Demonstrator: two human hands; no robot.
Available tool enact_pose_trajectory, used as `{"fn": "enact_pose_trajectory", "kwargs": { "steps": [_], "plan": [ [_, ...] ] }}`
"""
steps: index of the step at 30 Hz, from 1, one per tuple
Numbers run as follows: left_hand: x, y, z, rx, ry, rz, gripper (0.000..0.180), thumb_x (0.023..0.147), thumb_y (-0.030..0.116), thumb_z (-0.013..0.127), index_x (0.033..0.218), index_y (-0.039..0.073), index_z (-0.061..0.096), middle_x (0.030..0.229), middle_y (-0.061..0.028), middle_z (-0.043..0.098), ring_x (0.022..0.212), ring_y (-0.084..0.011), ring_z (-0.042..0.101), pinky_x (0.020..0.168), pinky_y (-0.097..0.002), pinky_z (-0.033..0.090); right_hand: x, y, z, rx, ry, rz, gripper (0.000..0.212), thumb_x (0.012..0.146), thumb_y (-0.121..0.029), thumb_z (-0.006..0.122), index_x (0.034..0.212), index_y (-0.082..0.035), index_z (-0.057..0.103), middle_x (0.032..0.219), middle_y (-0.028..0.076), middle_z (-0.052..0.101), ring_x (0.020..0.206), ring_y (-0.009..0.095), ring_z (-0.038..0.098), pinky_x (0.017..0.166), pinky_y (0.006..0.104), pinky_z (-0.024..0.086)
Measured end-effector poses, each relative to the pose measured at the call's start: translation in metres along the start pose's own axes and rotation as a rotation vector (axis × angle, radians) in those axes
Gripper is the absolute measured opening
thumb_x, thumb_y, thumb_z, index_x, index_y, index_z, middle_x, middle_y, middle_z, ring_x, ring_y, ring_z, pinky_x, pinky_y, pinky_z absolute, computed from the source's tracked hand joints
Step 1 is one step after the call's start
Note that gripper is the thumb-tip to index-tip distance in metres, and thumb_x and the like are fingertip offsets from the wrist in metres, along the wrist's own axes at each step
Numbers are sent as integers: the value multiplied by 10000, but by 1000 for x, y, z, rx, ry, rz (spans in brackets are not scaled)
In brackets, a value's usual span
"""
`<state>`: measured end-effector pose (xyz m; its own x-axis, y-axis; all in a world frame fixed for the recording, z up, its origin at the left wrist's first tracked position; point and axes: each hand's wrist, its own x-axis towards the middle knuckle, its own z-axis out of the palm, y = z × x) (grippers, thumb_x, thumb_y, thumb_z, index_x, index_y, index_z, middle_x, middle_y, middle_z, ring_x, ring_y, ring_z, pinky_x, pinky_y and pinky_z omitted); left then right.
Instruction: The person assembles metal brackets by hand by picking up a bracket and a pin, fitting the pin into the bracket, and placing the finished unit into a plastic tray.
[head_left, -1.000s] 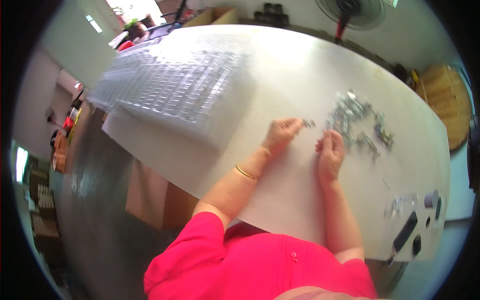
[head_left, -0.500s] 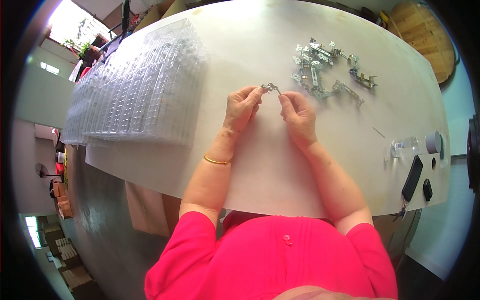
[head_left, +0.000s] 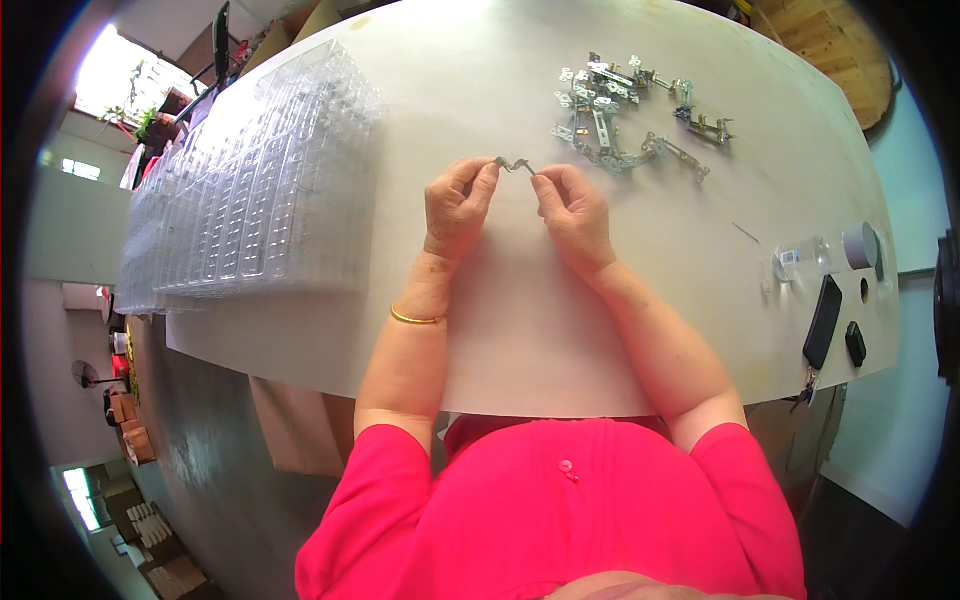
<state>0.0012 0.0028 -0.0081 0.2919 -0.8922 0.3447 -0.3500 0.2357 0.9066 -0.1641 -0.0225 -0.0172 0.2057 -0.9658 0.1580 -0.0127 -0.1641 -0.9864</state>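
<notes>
While both hands (head_left: 460, 212) pinch its ends, a metal part (head_left: 522, 164) bridges them.

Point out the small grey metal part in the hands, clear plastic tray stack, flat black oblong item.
Small grey metal part (head_left: 513, 167), head view, its middle.
Clear plastic tray stack (head_left: 242, 195), head view, ribbed face.
Flat black oblong item (head_left: 823, 323), head view, top face.

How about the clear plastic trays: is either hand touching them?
No, the left hand and right hand hold small metal hardware between them, apart from the clear plastic trays on the left.
</notes>
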Motion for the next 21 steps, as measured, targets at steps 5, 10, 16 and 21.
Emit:
{"fn": "enact_pose_trajectory", "kwargs": {
  "steps": [5, 10, 16, 21],
  "plan": [
    [-1, 10, 5, 168, -64, 162, 98, 906, 70, 662, 936, 2, 727, 754, -66, 661, 627, -116, 567, 568, -270, 452, 0, -3, -2, 55, -1, 24, 111, 985, -134, 604, 1004, -27, 627, 715, -4, 600, 640, 60, 536, 577, 241, 446],
    [-1, 6, 4, 157, -73, 185, 90, 897, 63, 665, 931, 5, 724, 742, -67, 651, 602, -122, 556, 545, -278, 441, -2, -6, -5, 102, -57, 97, 179, 1022, -146, 541, 1136, -21, 600, 857, 23, 638, 770, 82, 596, 680, 238, 496],
    [0, 8, 3, 180, -145, 181, 91, 912, 67, 660, 933, 2, 722, 751, -48, 648, 620, -106, 540, 560, -265, 432, 6, -7, -13, 237, -159, 168, 196, 1006, -126, 512, 1110, -7, 628, 867, 45, 685, 783, 100, 628, 721, 260, 521],
    [-3, 4, 4, 116, -184, 178, 90, 930, 62, 660, 964, -1, 713, 762, 2, 636, 647, -61, 515, 566, -235, 414, 14, -10, -20, 344, -193, 231, 172, 953, -158, 578, 1007, -14, 654, 920, 34, 678, 884, 104, 613, 841, 261, 494]
  ]
}}
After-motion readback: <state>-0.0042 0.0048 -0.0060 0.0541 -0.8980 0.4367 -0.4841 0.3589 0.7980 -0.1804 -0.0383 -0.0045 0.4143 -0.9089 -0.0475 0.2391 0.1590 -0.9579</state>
